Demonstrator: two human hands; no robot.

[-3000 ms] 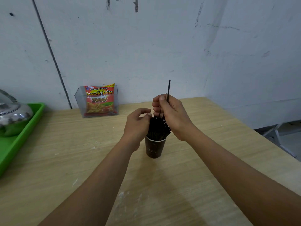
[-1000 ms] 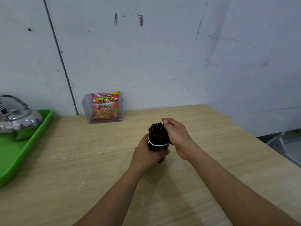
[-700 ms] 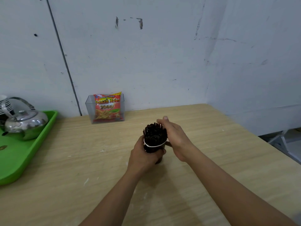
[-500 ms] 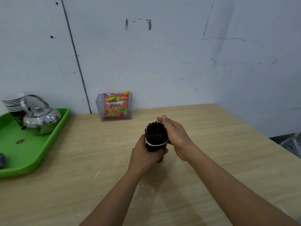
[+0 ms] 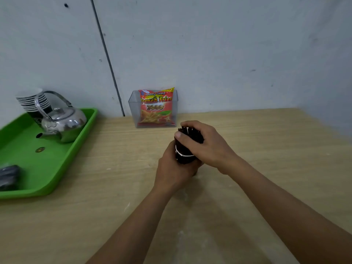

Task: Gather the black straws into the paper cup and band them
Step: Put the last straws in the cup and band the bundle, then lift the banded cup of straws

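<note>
Black straws (image 5: 187, 147) stand as one tight bundle at frame center, w/ a thin white band (image 5: 183, 154) looped round them approx. mid-height. Left hand (image 5: 174, 171) grips from below & left, fingers clamped round the lower part of the bundle; the paper cup is hidden behind that hand, so can't tell how the straws sit in it. Right hand (image 5: 206, 144) comes in from the right, fingers curled over the top of the bundle & closed on the straw tips, thumb pressed on the left side near the top. All this sits over a light wood table (image 5: 266, 141). Upper center, against the wall, a clear plastic holder (image 5: 133, 109) w/ a red French Fries snack pack (image 5: 157, 107) inside. Left of frame, a green tray (image 5: 57, 168) carries a shiny metal kettle (image 5: 63, 123), a stack of paper cups (image 5: 30, 101) behind it, a small coin-like disc (image 5: 40, 149) & a dark blurred item (image 5: 8, 175) at the left edge.
</note>
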